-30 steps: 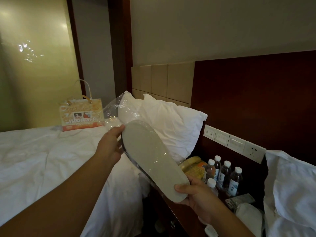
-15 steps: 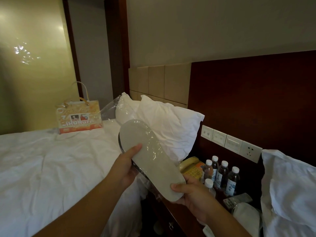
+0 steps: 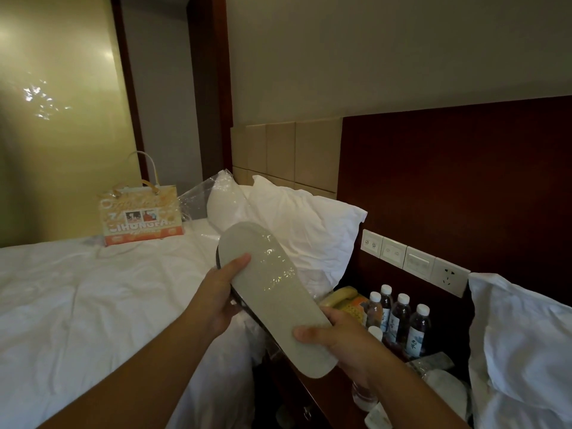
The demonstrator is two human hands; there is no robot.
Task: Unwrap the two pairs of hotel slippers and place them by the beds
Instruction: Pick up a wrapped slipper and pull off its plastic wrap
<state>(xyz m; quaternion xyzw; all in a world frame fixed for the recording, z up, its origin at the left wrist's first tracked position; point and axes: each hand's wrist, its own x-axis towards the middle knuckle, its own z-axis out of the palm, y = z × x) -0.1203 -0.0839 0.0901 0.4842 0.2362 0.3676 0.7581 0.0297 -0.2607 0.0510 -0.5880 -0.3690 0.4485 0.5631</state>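
Observation:
I hold a wrapped pair of hotel slippers (image 3: 272, 292) in the air between the two beds, its pale grey sole facing me. Its clear plastic wrapper (image 3: 201, 196) trails loose past the toe end, up toward the pillow. My left hand (image 3: 221, 292) grips the slippers near the middle, thumb on the sole. My right hand (image 3: 335, 339) holds the heel end, thumb laid across the sole. A second wrapped white item, perhaps the other pair (image 3: 445, 382), lies on the nightstand at the lower right, partly hidden.
The left bed (image 3: 77, 305) carries a white pillow (image 3: 297, 224) and an orange gift bag (image 3: 140, 215). On the dark nightstand (image 3: 328, 394) stand several water bottles (image 3: 399, 317) and a yellow telephone (image 3: 340, 300). Wall switches (image 3: 411, 261) sit on the dark headboard. Right bed's pillow (image 3: 523, 345).
My left hand slid down from the toe end to the middle of the slippers. The slippers came slightly lower and nearer to me.

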